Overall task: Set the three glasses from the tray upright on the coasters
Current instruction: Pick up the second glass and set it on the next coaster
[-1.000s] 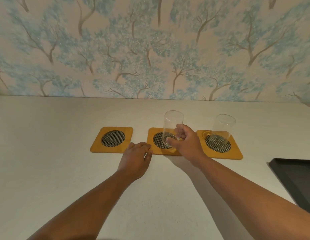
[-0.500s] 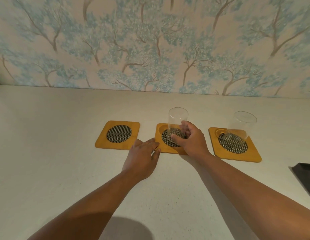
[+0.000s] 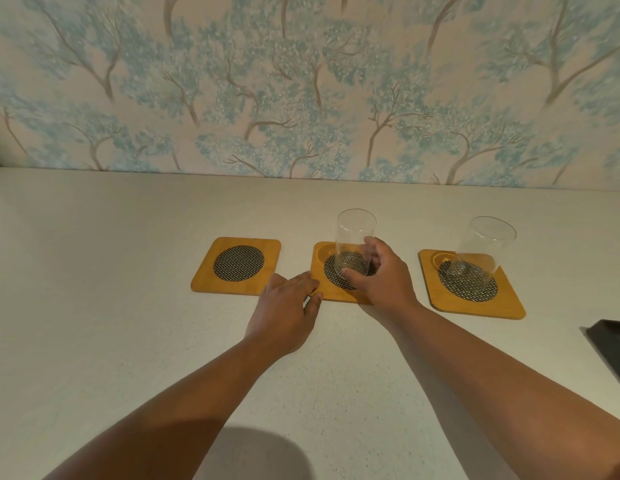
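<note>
Head view: nearest, the left hand [image 3: 282, 315] lies flat on the counter [image 3: 94, 306], fingers loose, tips at the middle coaster [image 3: 336, 296]. The right hand [image 3: 384, 278] grips a glass [image 3: 355, 237] upright on it. Right, a second glass [image 3: 481, 254] stands on its coaster [image 3: 475, 306]; the left coaster [image 3: 237, 265] is bare. A tray [image 3: 610, 344] corner shows at the right edge, wallpaper [image 3: 301, 81] behind.

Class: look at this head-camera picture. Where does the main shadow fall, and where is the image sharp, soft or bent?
Head view: a round dark shadow lies on the counter between the forearms; the coasters and glasses are sharp; the wallpaper looks soft; the wide lens curves the counter's back edge; the tray is cropped at right.
</note>
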`<state>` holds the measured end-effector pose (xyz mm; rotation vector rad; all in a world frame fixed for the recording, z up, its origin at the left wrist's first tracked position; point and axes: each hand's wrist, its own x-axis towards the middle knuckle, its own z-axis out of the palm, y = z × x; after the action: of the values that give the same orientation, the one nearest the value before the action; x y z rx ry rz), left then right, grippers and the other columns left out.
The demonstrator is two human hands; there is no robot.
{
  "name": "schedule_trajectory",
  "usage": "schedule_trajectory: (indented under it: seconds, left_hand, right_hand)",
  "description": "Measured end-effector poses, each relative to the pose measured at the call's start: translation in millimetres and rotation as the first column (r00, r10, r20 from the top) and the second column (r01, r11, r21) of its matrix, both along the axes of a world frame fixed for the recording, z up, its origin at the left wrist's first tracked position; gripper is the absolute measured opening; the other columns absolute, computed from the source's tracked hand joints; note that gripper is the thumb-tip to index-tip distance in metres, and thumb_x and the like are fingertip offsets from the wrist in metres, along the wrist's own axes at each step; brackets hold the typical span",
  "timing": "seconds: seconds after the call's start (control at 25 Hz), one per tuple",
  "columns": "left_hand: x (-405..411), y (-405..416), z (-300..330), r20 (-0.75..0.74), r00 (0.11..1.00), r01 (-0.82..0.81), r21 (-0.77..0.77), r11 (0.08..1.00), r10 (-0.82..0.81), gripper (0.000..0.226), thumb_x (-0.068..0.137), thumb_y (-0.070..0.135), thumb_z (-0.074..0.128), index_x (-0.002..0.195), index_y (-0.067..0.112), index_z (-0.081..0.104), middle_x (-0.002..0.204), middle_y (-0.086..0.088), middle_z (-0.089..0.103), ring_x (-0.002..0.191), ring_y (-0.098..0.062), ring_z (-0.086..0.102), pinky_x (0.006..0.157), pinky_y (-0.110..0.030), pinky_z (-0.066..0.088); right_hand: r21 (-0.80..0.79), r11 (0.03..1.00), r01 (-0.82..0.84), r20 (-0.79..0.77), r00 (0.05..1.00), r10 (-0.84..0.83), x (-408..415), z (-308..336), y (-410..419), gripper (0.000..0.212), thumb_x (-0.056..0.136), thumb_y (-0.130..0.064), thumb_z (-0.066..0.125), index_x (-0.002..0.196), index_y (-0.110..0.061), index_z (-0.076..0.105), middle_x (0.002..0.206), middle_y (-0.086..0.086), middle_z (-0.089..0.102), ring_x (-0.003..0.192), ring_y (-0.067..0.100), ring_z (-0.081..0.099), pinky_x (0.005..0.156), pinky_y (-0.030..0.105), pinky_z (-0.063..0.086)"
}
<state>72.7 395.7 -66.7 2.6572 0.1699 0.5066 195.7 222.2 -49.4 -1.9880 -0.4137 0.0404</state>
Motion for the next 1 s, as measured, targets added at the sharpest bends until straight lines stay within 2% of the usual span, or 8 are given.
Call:
schedule_trajectory:
  seconds: [0.12,0.36,0.6,0.76,0.84,0.92,1.0]
  left_hand:
    - [-0.8,0.0,0.8,0.001,1.0,0.002,-0.007,1.0,-0.002,0.036,0.102,0.047,0.046,0.126,0.027,0.063,0.134,0.01,0.064,0.103,-0.009,0.038,0.084,-0.031,0.038]
    - [-0.6,-0.1,1.9,0.007,1.0,0.009,-0.006,1.0,-0.009,0.036,0.102,0.047,0.046,0.128,0.027,0.062,0.132,0.011,0.065,0.103,-0.008,0.036,0.086,-0.031,0.036]
    - [-1.8,-0.9,4.7,0.004,1.0,0.025,0.019,1.0,-0.025,0.034,0.102,0.044,0.046,0.127,0.027,0.061,0.129,0.01,0.066,0.104,-0.011,0.042,0.085,-0.03,0.039]
    - [-2.5,-4.5,9.2,-0.048,0.999,0.005,0.069,0.998,-0.002,0.043,0.102,0.044,0.045,0.138,0.022,0.058,0.15,0.001,0.052,0.13,-0.025,0.045,0.104,-0.042,0.043]
    - [-4.2,-6.2,10.9,-0.059,0.998,-0.01,0.095,0.995,0.016,0.044,0.102,0.043,0.046,0.139,0.022,0.056,0.153,0.0,0.048,0.135,-0.026,0.043,0.107,-0.046,0.042]
    - [-6.5,-8.3,13.5,-0.025,1.0,-0.001,0.142,0.99,0.005,0.039,0.101,0.038,0.049,0.133,0.019,0.059,0.149,-0.002,0.051,0.13,-0.027,0.048,0.103,-0.045,0.046]
    - [-8.6,-7.0,14.1,0.031,0.999,0.019,0.216,0.976,-0.026,0.029,0.099,0.025,0.054,0.123,0.014,0.065,0.137,-0.006,0.06,0.113,-0.028,0.056,0.094,-0.043,0.05]
  right_hand:
    - [0.001,1.0,0.009,0.001,1.0,-0.009,-1.5,-0.5,1.0,0.088,0.076,-0.04,0.087,0.15,-0.02,0.045,0.142,0.0,0.061,0.124,0.014,0.057,0.087,0.013,0.042]
    - [0.012,1.0,0.0,0.007,1.0,0.0,-0.2,-1.5,0.6,0.089,0.076,-0.04,0.087,0.151,-0.019,0.044,0.144,0.001,0.059,0.127,0.016,0.057,0.096,0.023,0.046]
    - [0.038,0.999,-0.014,0.026,1.0,0.013,-2.2,-0.2,-1.2,0.097,0.074,-0.041,0.088,0.154,-0.02,0.037,0.152,0.001,0.051,0.132,0.012,0.049,0.102,0.026,0.043]
    - [0.059,0.997,0.041,0.093,0.995,-0.047,-13.4,4.2,-7.2,0.102,0.078,-0.04,0.084,0.159,-0.02,0.026,0.164,0.002,0.033,0.149,0.015,0.03,0.116,0.028,0.027]
    - [0.074,0.997,0.031,0.108,0.993,-0.039,-26.7,7.2,-13.3,0.101,0.08,-0.039,0.082,0.16,-0.019,0.025,0.164,0.002,0.033,0.149,0.014,0.03,0.117,0.029,0.026]
    - [0.106,0.994,0.016,0.095,0.995,-0.026,-43.9,13.7,-27.1,0.095,0.081,-0.031,0.082,0.158,-0.017,0.028,0.159,0.002,0.041,0.144,0.012,0.039,0.112,0.02,0.031]
    - [0.139,0.99,-0.001,0.067,0.998,-0.009,-58.3,23.4,-44.8,0.086,0.083,-0.023,0.082,0.156,-0.014,0.035,0.147,0.0,0.052,0.132,0.011,0.052,0.1,0.008,0.036]
